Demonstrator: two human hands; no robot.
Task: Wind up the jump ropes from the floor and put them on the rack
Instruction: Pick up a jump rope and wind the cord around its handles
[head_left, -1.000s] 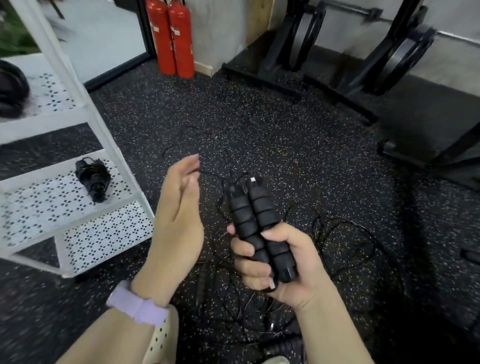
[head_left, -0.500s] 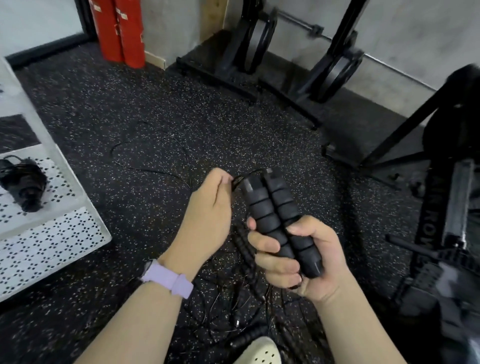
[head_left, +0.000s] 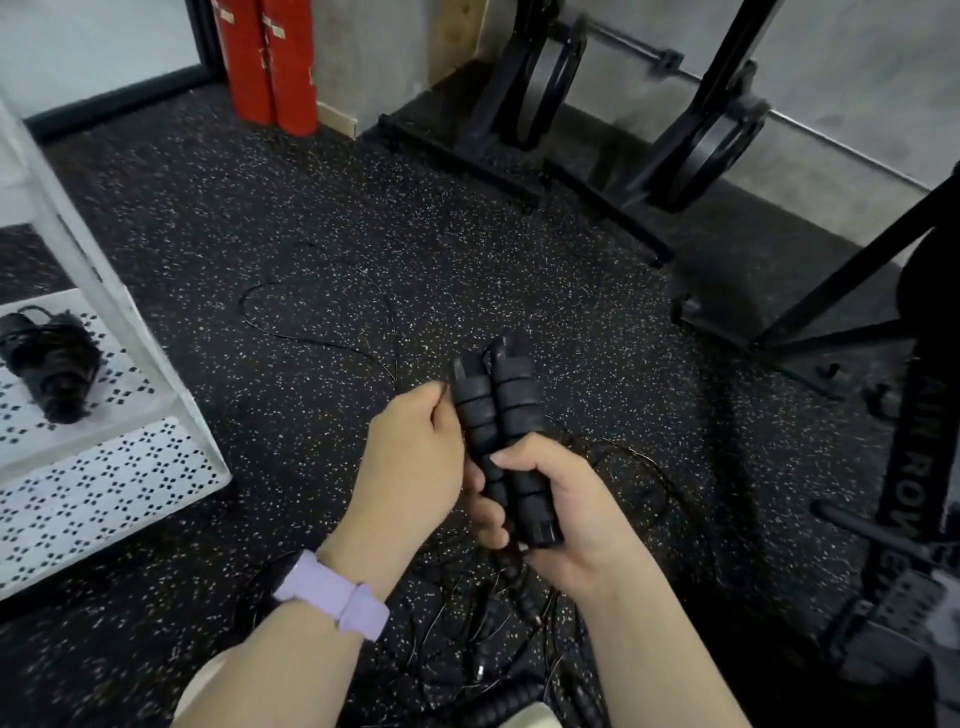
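The right hand (head_left: 558, 512) curled its grip around two black ribbed foam handles (head_left: 501, 441), pointing to 12 o'clock; the left hand (head_left: 415, 462) pinched the thin black cord (head_left: 322, 340) beside them.

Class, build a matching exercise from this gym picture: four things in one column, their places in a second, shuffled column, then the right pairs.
Things
1. paired handles
2. wound rope
3. fire extinguishers
4. purple watch band

Places
A. standing against the far wall
B. on the left wrist
C. gripped in the right hand
D. lying on the white rack's perforated shelf

Pairs: 1-C, 2-D, 3-A, 4-B
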